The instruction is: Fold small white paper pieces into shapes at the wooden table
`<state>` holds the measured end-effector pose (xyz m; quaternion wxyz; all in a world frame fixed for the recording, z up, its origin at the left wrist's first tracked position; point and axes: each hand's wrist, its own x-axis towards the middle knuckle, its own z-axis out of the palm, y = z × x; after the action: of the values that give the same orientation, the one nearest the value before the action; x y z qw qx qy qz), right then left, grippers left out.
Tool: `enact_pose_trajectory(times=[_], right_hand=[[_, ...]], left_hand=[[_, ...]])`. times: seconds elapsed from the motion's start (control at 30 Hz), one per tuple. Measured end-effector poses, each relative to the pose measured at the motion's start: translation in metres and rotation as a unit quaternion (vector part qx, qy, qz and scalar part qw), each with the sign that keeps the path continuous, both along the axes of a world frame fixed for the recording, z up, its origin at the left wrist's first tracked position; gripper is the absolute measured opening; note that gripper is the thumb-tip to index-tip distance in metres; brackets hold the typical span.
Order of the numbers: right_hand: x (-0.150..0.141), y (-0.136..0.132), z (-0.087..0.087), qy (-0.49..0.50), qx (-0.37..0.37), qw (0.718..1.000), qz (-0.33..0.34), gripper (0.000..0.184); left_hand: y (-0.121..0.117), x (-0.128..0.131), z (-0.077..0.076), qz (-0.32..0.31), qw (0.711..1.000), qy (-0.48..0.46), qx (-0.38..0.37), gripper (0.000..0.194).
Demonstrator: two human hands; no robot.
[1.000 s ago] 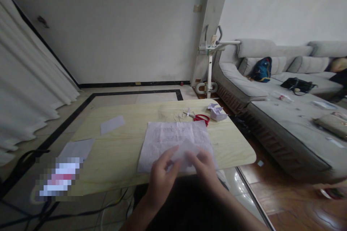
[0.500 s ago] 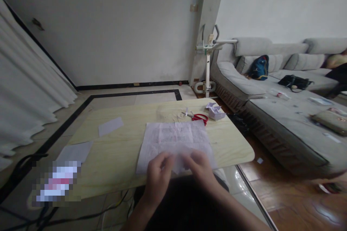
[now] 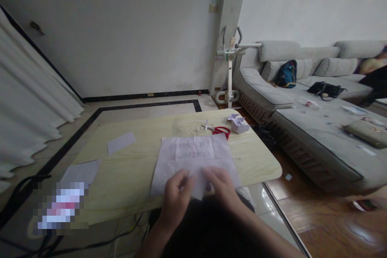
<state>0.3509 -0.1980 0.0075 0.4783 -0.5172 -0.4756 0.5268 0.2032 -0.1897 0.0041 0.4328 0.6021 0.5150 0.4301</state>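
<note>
Between my two hands is a small piece of white paper (image 3: 198, 183), somewhat blurred, above the near edge of the table. My left hand (image 3: 178, 189) is closed, thumb and fingers pinching the paper's left side. On its right side my right hand (image 3: 222, 185) has its fingers curled in, gripping it; the fingertips are smeared by motion. Beneath both hands a large creased printed sheet (image 3: 195, 149) lies spread on the table. Red-handled scissors (image 3: 221, 131) rest just beyond that sheet, with thin scraps of string or paper beside their blades.
The light wooden table (image 3: 130, 181) carries a folded paper box (image 3: 240, 124) at far right, a white paper slip (image 3: 121, 142) and more papers (image 3: 80, 174) at left. A grey sofa (image 3: 317, 145) with bags stands right, where a person partly shows. Cables (image 3: 99, 244) run below at left.
The small paper between my hands has tilted, so its lower corner now shows more plainly. My right fingers have shifted slightly over it. The whole view has moved a little.
</note>
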Motion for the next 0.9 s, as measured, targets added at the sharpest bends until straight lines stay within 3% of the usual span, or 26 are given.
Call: enact_pose_trajectory(times=[0.3, 0.6, 0.9], right_hand=[[-0.001, 0.004, -0.005, -0.025, 0.034, 0.999, 0.006, 0.053], [0.005, 0.002, -0.006, -0.094, 0.063, 0.992, 0.058, 0.047], [0.004, 0.006, -0.011, -0.136, 0.077, 0.986, 0.062, 0.043]], left_hand=[[0.003, 0.0, -0.003, 0.035, 0.998, -0.048, -0.015, 0.03], [0.012, -0.005, -0.005, -0.029, 0.979, -0.116, -0.165, 0.028], [0.009, -0.005, 0.002, -0.022, 0.992, -0.072, -0.104, 0.031]])
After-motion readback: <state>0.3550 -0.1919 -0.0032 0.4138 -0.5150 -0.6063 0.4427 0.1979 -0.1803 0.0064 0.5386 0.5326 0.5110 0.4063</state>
